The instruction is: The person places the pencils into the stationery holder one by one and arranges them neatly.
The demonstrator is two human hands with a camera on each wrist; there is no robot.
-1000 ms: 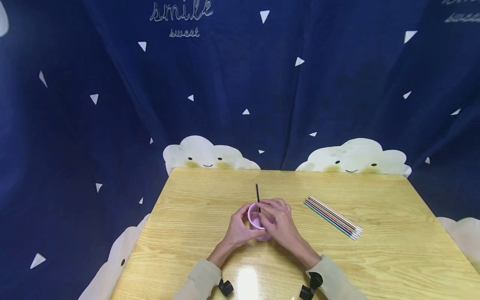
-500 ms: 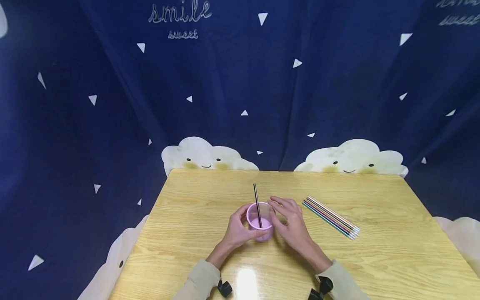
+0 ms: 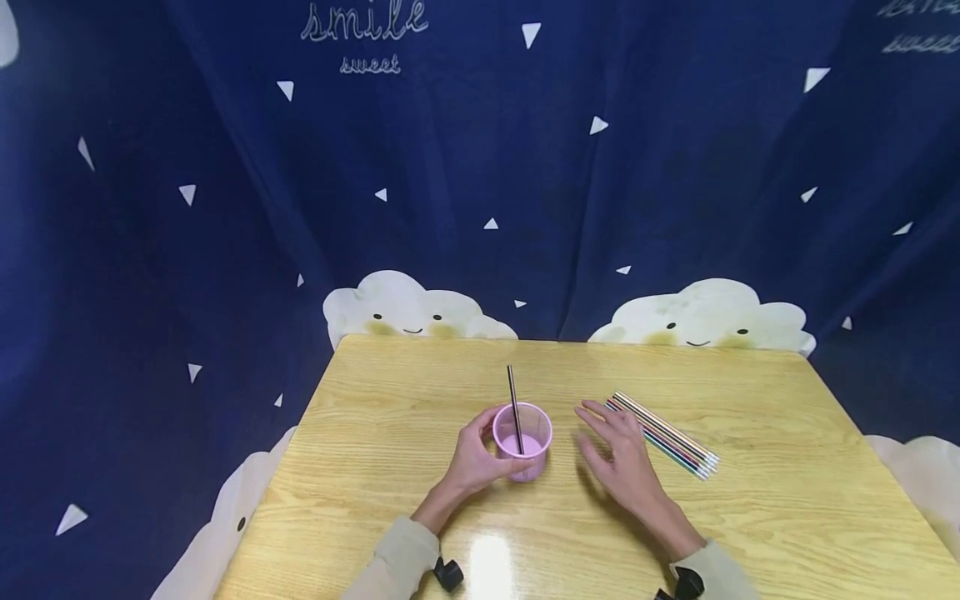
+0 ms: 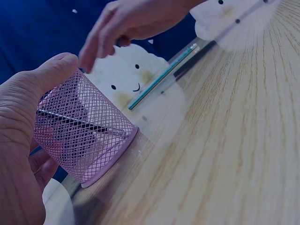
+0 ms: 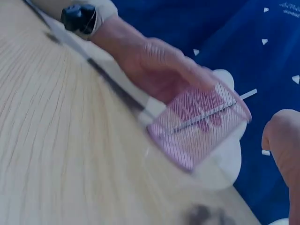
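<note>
A pink mesh pen holder (image 3: pixel 531 468) stands upright on the wooden table, and one dark pencil (image 3: pixel 513 392) leans inside it with its end above the rim. My left hand (image 3: pixel 474 457) grips the pen holder from the left, thumb in front and fingers around the far side. In the left wrist view the mesh wall (image 4: pixel 89 126) shows the pencil slanting within. To the right, my right hand (image 3: pixel 621 458) hovers above the table with fingers spread loosely, holding nothing. It is beside a row of several coloured pencils (image 3: pixel 667 437), covering part of their left side.
The wooden table (image 3: pixel 405 392) reaches back to a dark blue curtain (image 3: pixel 450 150) printed with clouds and white triangles. A black wrist strap device (image 3: pixel 448 575) sits at the left sleeve.
My right hand has let go of the pencil in the pen holder and moved right, toward the row of pencils. The left hand keeps its grip on the pen holder.
</note>
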